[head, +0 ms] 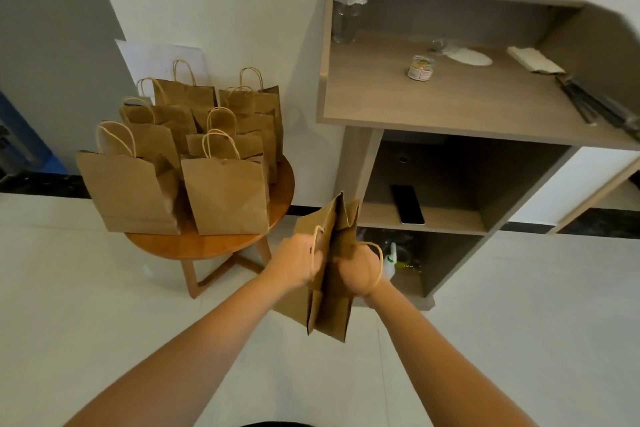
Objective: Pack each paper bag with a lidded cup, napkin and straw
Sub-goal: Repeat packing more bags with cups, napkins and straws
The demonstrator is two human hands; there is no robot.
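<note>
Two hands hold one folded paper bag (332, 274) in the air in front of the shelf unit (450, 104), above the pale floor (519, 322). Left hand (298, 262) is curled round the bag's left edge near one twine handle; right hand (356, 272) is clenched on the bag's right side, with the other twine handle looped across its back. Bag is still flat, creased, mouth not opened, tilted with one corner pointing up. Round wooden side table (207, 243) to the left carries a group of upright paper bags (225, 194), handles up, standing close together, some touching; contents not visible from this angle. Upper shelf of the unit holds a stack of clear cups (344, 19) at the back left corner, a small lidded cup (420, 67) near the middle, a white round lid or disc (472, 57) just behind it, a stack of napkins (533, 59) toward the right, and a bundle of dark straws (595, 102) along the right edge. Middle compartment holds a dark phone (408, 203) lying flat. Lowest compartment holds plastic-wrapped items, too dim to identify.
</note>
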